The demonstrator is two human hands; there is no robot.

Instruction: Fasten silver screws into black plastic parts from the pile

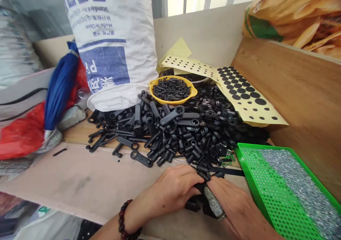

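Black plastic piece: a short dark part between the two sets of fingertips, at the near edge of the heap; it slants from far left to near right, as far as its uncovered part shows.
Bearing from the grip: just right of the left fingertips and just far-left of the right ones; neither hand is clearly nearer.
Left hand: back upward, wrist to the near left with a bead bracelet, fingers bent rightward. The grip is narrow, with fingertips at the piece; I cannot tell whether they pinch it.
Right hand: reaches in from the near right, fingers together and aimed far left. They meet the same cluster; their closure is hidden.
Grey speckled strip: lies along the right hand's left side; whether it is a finger wrap or a held item cannot be told.
Dark parts below: more black pieces under and between the hands.
Heap: black plastic levers and cylinders, beyond the hands.
Yellow basket: at the heap's far side, filled with black screw-like pieces.
Green tray: perforated, right of the right hand, bearing small silvery pieces.
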